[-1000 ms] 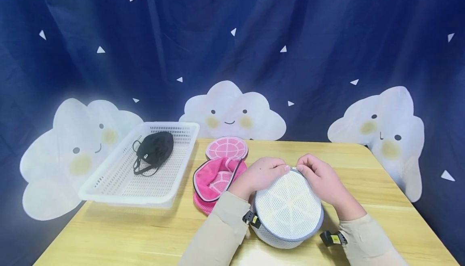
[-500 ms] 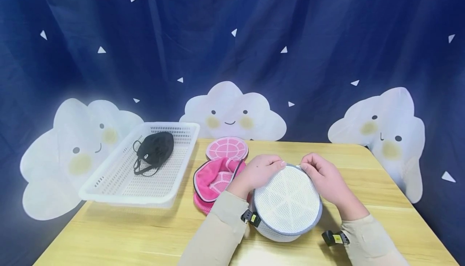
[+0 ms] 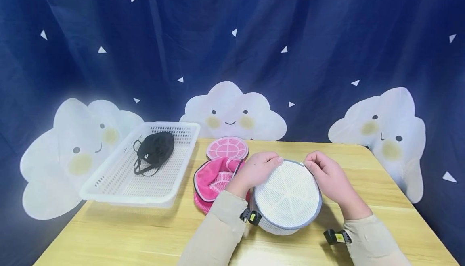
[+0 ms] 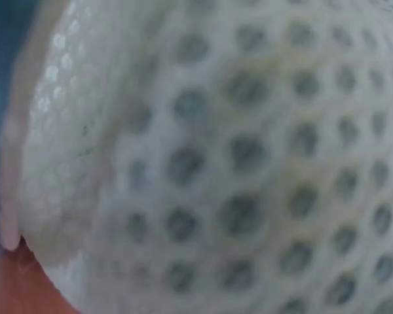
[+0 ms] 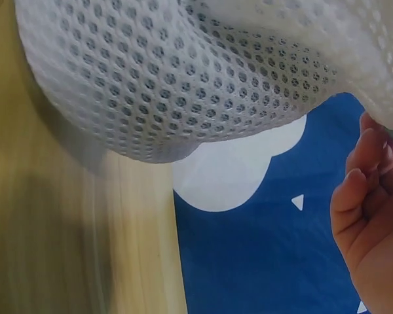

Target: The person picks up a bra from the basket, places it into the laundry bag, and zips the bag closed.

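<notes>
A round white mesh laundry bag (image 3: 288,197) with grey-blue edging stands tilted between the two hands, its flat circular top facing up. My left hand (image 3: 254,172) holds the far left part of its rim, thumb lying along the edging. Across from it, my right hand (image 3: 328,177) pinches a small light tab, apparently the zipper pull, at the far right of the rim. White mesh (image 4: 249,196) fills most of the left wrist view. In the right wrist view the bag's side (image 5: 170,91) sags softly, with curled right fingers at its edge.
Left of the bag lies a pink mesh laundry bag (image 3: 203,185) with its mouth gaping, and a flat pink mesh disc (image 3: 227,149) behind it. A white plastic basket (image 3: 127,199) at the left holds a black drawstring pouch (image 3: 156,149). All rest on a wooden table (image 3: 127,233).
My right hand has slid rightward along the rim with the tab, away from the left hand. The white bag has shifted slightly away from me. Pink bag and basket stay put.
</notes>
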`<state>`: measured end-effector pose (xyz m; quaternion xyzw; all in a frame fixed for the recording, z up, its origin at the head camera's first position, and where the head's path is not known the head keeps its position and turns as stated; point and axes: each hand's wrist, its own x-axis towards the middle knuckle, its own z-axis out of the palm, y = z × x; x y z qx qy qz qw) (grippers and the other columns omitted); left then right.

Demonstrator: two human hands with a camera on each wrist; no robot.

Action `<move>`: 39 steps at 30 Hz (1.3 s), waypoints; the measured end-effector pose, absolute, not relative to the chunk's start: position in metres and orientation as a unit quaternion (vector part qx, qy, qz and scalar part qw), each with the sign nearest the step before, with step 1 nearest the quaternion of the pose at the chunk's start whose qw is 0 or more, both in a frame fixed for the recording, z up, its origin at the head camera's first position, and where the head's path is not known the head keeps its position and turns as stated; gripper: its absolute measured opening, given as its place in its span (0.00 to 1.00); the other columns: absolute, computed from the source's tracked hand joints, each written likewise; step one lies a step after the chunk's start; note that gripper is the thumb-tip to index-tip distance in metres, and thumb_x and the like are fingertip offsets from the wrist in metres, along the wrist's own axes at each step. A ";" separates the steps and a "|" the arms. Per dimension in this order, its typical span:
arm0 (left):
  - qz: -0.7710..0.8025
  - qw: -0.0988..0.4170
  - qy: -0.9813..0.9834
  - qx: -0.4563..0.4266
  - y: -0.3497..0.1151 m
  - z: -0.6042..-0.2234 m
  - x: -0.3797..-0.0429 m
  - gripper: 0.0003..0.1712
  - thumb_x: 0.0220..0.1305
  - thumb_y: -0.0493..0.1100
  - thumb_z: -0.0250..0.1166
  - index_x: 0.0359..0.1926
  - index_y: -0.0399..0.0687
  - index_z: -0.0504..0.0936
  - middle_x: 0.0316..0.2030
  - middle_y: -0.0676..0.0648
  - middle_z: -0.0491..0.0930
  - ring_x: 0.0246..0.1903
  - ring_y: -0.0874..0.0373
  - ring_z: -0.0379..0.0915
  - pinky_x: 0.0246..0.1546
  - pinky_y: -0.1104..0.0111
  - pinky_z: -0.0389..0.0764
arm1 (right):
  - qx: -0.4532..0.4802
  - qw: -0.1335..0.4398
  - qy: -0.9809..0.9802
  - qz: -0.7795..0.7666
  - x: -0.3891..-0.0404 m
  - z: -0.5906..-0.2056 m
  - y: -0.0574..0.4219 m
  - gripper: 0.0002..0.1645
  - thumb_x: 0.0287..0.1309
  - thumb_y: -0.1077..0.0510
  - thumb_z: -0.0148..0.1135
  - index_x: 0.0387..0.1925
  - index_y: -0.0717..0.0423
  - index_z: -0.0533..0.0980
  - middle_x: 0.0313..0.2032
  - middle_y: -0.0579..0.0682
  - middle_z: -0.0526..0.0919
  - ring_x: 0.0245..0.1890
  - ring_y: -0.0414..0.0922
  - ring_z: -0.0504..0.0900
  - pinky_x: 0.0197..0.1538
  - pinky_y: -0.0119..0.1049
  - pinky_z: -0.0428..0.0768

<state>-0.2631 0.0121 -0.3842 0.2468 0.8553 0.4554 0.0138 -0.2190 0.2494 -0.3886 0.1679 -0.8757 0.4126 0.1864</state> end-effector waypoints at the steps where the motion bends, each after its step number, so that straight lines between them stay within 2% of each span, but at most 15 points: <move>1: 0.454 0.013 0.857 0.242 0.012 -0.384 -0.263 0.13 0.74 0.56 0.58 0.32 0.61 0.81 0.27 0.56 0.77 0.34 0.61 0.74 0.39 0.66 0.76 | 0.167 0.187 -0.876 0.412 -0.219 -0.389 0.250 0.08 0.76 0.55 0.55 0.37 0.52 0.75 0.32 0.47 0.79 0.30 0.43 0.76 0.34 0.34 0.73; 8: 0.455 0.000 0.861 0.229 0.011 -0.384 -0.263 0.15 0.74 0.57 0.57 0.31 0.61 0.80 0.28 0.55 0.77 0.33 0.60 0.74 0.39 0.65 0.76 | 0.160 0.172 -0.874 0.424 -0.220 -0.389 0.250 0.09 0.76 0.54 0.54 0.38 0.53 0.75 0.32 0.48 0.79 0.31 0.43 0.76 0.34 0.34 0.74; 14: 0.513 -0.004 0.846 0.149 0.011 -0.382 -0.263 0.15 0.75 0.60 0.54 0.44 0.64 0.84 0.37 0.59 0.80 0.41 0.60 0.75 0.50 0.60 0.76 | 0.152 0.124 -0.860 0.470 -0.219 -0.387 0.249 0.15 0.78 0.53 0.50 0.52 0.59 0.75 0.36 0.53 0.80 0.31 0.43 0.80 0.35 0.34 0.78; 17: 0.570 -0.020 0.816 0.099 0.011 -0.383 -0.266 0.18 0.76 0.60 0.53 0.51 0.60 0.84 0.43 0.57 0.82 0.48 0.58 0.76 0.55 0.57 0.76 | 0.151 0.111 -0.853 0.487 -0.219 -0.386 0.249 0.19 0.78 0.53 0.50 0.60 0.61 0.71 0.36 0.55 0.79 0.30 0.43 0.80 0.33 0.35 0.79; 20: 0.610 -0.048 0.787 0.079 0.011 -0.383 -0.269 0.18 0.77 0.56 0.53 0.51 0.53 0.83 0.46 0.53 0.83 0.52 0.55 0.76 0.58 0.55 0.74 | 0.147 0.114 -0.852 0.490 -0.220 -0.385 0.251 0.21 0.77 0.54 0.51 0.63 0.62 0.69 0.36 0.56 0.78 0.30 0.43 0.78 0.32 0.36 0.79; 24: 0.657 -0.064 0.748 0.072 0.012 -0.382 -0.270 0.14 0.78 0.50 0.54 0.49 0.48 0.81 0.42 0.48 0.81 0.45 0.55 0.76 0.53 0.57 0.75 | 0.130 0.127 -0.853 0.489 -0.220 -0.383 0.253 0.24 0.77 0.55 0.50 0.67 0.60 0.68 0.41 0.58 0.78 0.32 0.42 0.77 0.32 0.35 0.79; 27: 0.693 -0.047 0.714 0.084 0.013 -0.382 -0.270 0.11 0.77 0.44 0.55 0.53 0.44 0.77 0.42 0.46 0.80 0.39 0.56 0.76 0.44 0.61 0.78 | 0.110 0.143 -0.856 0.485 -0.220 -0.381 0.255 0.26 0.77 0.55 0.50 0.70 0.58 0.67 0.48 0.60 0.77 0.33 0.43 0.78 0.32 0.35 0.79; 31: 0.716 -0.002 0.688 0.119 0.018 -0.381 -0.268 0.15 0.75 0.38 0.57 0.59 0.41 0.75 0.47 0.45 0.80 0.37 0.56 0.77 0.37 0.65 0.81 | 0.067 0.178 -0.861 0.471 -0.218 -0.378 0.259 0.28 0.76 0.54 0.49 0.72 0.56 0.66 0.52 0.61 0.78 0.36 0.40 0.79 0.33 0.31 0.79; 34: 0.718 0.028 0.682 0.140 0.021 -0.381 -0.265 0.18 0.73 0.38 0.58 0.62 0.41 0.74 0.51 0.45 0.79 0.39 0.56 0.77 0.37 0.63 0.83 | 0.040 0.191 -0.865 0.462 -0.218 -0.376 0.263 0.28 0.76 0.53 0.48 0.73 0.55 0.66 0.52 0.61 0.77 0.38 0.39 0.78 0.35 0.29 0.78; 39: 0.709 0.064 0.687 0.150 0.025 -0.384 -0.263 0.26 0.73 0.38 0.59 0.70 0.43 0.69 0.54 0.45 0.79 0.39 0.55 0.79 0.38 0.60 0.84 | 0.020 0.194 -0.875 0.443 -0.220 -0.378 0.269 0.27 0.76 0.52 0.47 0.71 0.53 0.68 0.50 0.60 0.76 0.38 0.45 0.76 0.33 0.31 0.77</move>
